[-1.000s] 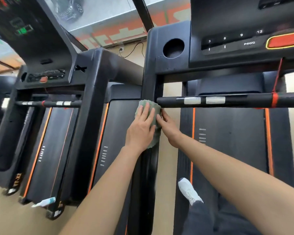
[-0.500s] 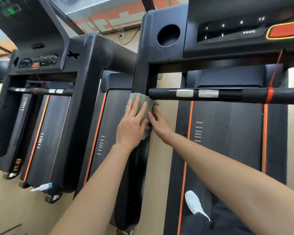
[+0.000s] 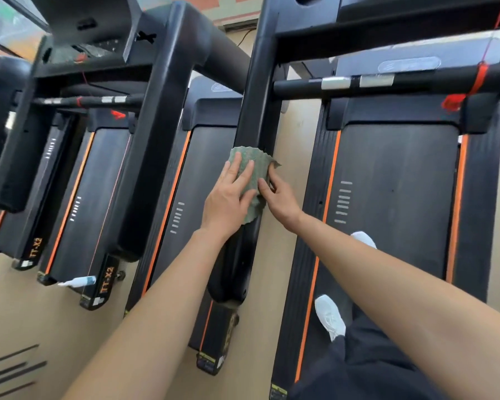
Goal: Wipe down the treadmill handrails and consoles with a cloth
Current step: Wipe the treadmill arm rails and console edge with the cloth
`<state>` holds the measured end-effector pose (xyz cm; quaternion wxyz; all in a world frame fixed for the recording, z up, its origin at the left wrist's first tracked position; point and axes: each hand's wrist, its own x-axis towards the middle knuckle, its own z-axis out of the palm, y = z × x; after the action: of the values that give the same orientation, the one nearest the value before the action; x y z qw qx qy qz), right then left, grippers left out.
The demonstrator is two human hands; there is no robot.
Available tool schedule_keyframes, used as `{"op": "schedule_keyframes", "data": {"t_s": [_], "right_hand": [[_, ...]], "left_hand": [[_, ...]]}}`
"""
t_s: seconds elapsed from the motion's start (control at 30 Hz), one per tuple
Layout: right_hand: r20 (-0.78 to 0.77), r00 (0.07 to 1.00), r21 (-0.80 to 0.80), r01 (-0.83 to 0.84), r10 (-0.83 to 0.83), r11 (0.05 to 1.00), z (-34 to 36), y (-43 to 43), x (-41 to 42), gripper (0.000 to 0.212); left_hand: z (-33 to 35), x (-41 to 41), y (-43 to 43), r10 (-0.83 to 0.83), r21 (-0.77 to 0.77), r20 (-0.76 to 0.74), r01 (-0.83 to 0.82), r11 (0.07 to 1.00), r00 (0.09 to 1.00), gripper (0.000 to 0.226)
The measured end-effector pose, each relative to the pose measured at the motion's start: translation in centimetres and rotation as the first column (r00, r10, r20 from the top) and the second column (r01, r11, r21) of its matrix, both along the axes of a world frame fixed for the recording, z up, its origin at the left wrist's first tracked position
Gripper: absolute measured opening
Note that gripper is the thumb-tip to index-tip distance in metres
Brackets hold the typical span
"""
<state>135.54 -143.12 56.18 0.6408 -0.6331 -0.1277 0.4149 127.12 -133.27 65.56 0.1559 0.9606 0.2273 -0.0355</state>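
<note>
Your left hand (image 3: 228,197) is pressing the green cloth (image 3: 253,166) flat against the black treadmill upright (image 3: 257,105), with your fingers (image 3: 234,168) slightly spread over it. Your right hand (image 3: 280,197) is pinching the cloth's edge just beside them.

You stand on a dark running belt (image 3: 396,197) edged with an orange stripe (image 3: 458,197) on each side, one white shoe (image 3: 329,316) near you and the other shoe (image 3: 364,239) ahead, partly behind your arm. Your dark trousers (image 3: 367,368) fill the lower right. Beige floor (image 3: 41,313) shows between the machines. To your left, a white tube (image 3: 77,282) with a teal end lies across the rear of a deck, just beside orange TT-X2 lettering (image 3: 107,280). Dark strips (image 3: 12,368) lie on the floor at lower left, and a black cable (image 3: 244,36) hangs on the far wall
</note>
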Motion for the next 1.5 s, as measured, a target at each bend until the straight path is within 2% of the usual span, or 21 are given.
{"op": "schedule_keyframes", "data": {"t_s": [0.43, 0.57, 0.63, 0.97, 1.07, 1.23, 1.3, 1.4, 1.5], "right_hand": [[-0.009, 1.000, -0.024, -0.011, 0.011, 1.000, 0.1, -5.4, -14.6, 0.069], [-0.034, 0.999, -0.033, -0.003, 0.002, 0.999, -0.5, -6.1, -18.6, 0.080], [-0.047, 0.999, -0.044, -0.004, 0.002, 0.999, -0.6, -6.6, -20.0, 0.078], [-0.048, 0.997, -0.100, -0.067, 0.062, 0.993, 0.8, -8.7, -23.2, 0.071], [-0.069, 0.995, -0.073, -0.078, 0.073, 0.994, 1.2, -9.3, -23.4, 0.060], [-0.162, 0.985, -0.004, -0.058, 0.057, 0.998, 2.4, -9.6, -22.6, 0.042], [-0.144, 0.989, -0.009, -0.046, 0.044, 0.999, 2.6, -9.1, -22.1, 0.044], [-0.073, 0.997, -0.041, -0.038, 0.035, 0.998, 3.3, -8.2, -21.3, 0.063], [0.035, 0.999, -0.074, -0.023, 0.025, 0.997, 4.2, -7.0, -19.8, 0.075]], "left_hand": [[-1.3, -14.6, -4.5, 0.066, -0.081, 0.062, -0.061, 0.995, 0.996, 0.061], [-1.7, -18.0, -5.7, 0.115, -0.115, 0.079, -0.106, 0.988, 0.990, 0.062], [-2.0, -19.6, -6.2, 0.141, -0.127, 0.092, -0.129, 0.983, 0.986, 0.064], [-3.7, -24.0, -9.9, 0.372, -0.266, 0.231, -0.309, 0.913, 0.899, 0.078], [-3.9, -25.0, -11.0, 0.423, -0.333, 0.270, -0.329, 0.884, 0.865, 0.070], [-3.8, -25.4, -11.8, 0.477, -0.396, 0.224, -0.368, 0.841, 0.850, 0.067], [-3.5, -24.9, -11.4, 0.470, -0.409, 0.224, -0.356, 0.840, 0.854, 0.064], [-3.0, -23.5, -10.1, 0.462, -0.423, 0.241, -0.336, 0.842, 0.853, 0.058], [-2.7, -21.5, -8.5, 0.483, -0.447, 0.197, -0.360, 0.819, 0.853, 0.053]]}}
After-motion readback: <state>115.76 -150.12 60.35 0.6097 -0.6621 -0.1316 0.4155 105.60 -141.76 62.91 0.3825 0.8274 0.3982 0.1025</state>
